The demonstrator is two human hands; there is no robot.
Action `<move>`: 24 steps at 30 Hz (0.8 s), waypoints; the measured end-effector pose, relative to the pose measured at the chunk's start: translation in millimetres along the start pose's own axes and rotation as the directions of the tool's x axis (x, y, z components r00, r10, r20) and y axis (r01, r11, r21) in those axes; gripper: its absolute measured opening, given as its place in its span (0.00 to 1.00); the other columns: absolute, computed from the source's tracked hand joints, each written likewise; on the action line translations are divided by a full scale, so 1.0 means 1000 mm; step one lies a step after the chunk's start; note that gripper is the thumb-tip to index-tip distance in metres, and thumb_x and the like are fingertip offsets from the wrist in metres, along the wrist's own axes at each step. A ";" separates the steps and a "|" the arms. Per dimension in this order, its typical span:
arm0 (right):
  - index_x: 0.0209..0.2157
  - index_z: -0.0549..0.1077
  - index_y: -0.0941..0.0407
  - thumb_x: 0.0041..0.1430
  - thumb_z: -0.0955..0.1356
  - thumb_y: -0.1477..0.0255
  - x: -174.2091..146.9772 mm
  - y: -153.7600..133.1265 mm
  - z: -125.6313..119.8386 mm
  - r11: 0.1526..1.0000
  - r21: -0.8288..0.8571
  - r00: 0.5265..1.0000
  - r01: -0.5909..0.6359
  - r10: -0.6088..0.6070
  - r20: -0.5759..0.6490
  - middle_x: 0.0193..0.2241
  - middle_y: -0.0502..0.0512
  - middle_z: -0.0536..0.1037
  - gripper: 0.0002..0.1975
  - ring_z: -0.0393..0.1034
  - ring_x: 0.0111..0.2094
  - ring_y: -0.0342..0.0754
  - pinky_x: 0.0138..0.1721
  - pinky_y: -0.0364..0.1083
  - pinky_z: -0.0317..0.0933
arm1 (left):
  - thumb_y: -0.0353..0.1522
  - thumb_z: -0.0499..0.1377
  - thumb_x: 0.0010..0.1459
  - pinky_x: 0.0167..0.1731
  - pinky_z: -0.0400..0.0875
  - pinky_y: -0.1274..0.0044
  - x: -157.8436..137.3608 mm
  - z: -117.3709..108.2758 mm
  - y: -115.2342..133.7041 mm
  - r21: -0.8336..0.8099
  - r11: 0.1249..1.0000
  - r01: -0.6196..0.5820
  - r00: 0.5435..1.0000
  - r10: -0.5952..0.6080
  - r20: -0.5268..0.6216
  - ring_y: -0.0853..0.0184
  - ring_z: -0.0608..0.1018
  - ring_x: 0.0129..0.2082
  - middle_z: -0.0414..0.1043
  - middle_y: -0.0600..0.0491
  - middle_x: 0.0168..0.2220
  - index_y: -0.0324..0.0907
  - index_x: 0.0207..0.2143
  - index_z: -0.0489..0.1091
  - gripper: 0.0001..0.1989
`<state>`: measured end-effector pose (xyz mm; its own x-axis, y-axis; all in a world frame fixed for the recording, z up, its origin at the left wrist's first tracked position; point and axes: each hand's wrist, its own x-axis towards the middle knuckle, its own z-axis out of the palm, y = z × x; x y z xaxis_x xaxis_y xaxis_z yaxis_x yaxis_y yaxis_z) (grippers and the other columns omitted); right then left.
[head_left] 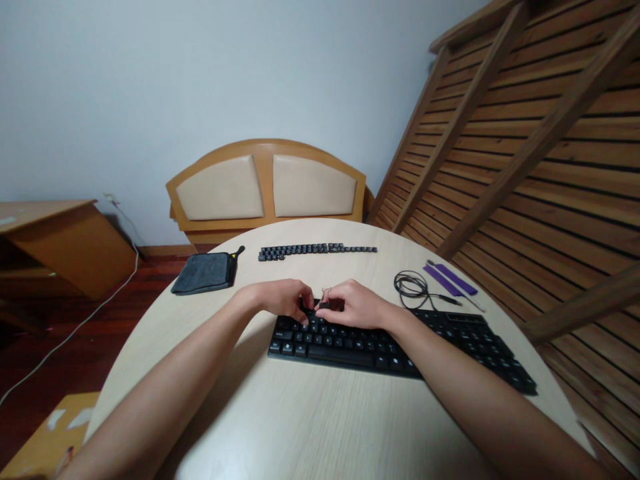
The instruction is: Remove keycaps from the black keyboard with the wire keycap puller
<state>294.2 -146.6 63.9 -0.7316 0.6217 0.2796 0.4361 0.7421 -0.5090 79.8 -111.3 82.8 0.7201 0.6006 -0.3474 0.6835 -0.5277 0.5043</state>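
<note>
A black keyboard lies slightly angled on the round table. My left hand bends over its upper left part, thumb and forefinger apart and touching the keys; no held thing shows in it. Just beside it, my right hand pinches a small dark keycap above the upper rows. A thin, light wire-like piece shows by the right fingertips, too small to make out. Beyond both hands, loose black keycaps stand in a row, doubled up at its left end.
A folded grey cloth with a dark strap lies left on the pale table. A coiled black cable, purple strips and a thin rod are at right. A padded headboard and slatted wood frame stand behind.
</note>
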 end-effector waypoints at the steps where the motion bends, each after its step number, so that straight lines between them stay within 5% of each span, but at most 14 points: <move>1: 0.29 0.75 0.58 0.59 0.67 0.67 0.000 0.000 0.000 1.000 -0.013 1.000 0.004 -0.004 -0.001 0.23 0.51 0.75 0.10 0.66 0.23 0.42 0.26 0.41 0.55 | 0.37 0.66 0.47 0.31 0.65 0.77 0.000 0.000 0.000 -0.002 1.000 -0.001 1.000 0.001 0.000 0.65 0.75 0.33 0.76 0.51 0.34 0.39 0.42 0.72 0.19; 9: 0.28 0.73 0.59 0.61 0.65 0.64 0.001 0.002 -0.001 0.982 -0.164 0.995 -0.094 0.096 0.009 0.20 0.52 0.73 0.14 0.63 0.20 0.41 0.23 0.40 0.49 | 0.36 0.66 0.46 0.31 0.66 0.78 0.001 0.002 -0.002 0.006 1.000 0.013 1.000 -0.012 -0.009 0.66 0.75 0.32 0.75 0.52 0.34 0.39 0.42 0.72 0.19; 21: 0.25 0.68 0.59 0.61 0.66 0.66 0.000 0.005 0.001 0.987 -0.049 0.988 -0.151 0.151 0.003 0.19 0.50 0.73 0.13 0.63 0.20 0.40 0.22 0.39 0.48 | 0.44 0.64 0.49 0.24 0.60 0.78 0.000 0.006 0.020 0.144 0.989 -0.034 0.992 0.051 -0.112 0.68 0.71 0.25 0.74 0.53 0.28 0.39 0.35 0.75 0.18; 24: 0.28 0.70 0.59 0.61 0.66 0.66 -0.001 0.010 0.004 0.981 0.086 0.985 -0.171 0.171 0.015 0.23 0.52 0.77 0.11 0.69 0.24 0.42 0.24 0.39 0.53 | 0.45 0.64 0.49 0.22 0.57 0.79 0.005 0.010 0.019 0.160 0.986 -0.042 0.992 0.060 -0.113 0.70 0.68 0.21 0.71 0.55 0.24 0.39 0.31 0.74 0.18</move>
<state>296.9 -141.0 55.4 -0.6540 0.7356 0.1766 0.5083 0.6002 -0.6176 97.7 -124.9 82.6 0.7417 0.6320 -0.2247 0.6633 -0.6413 0.3857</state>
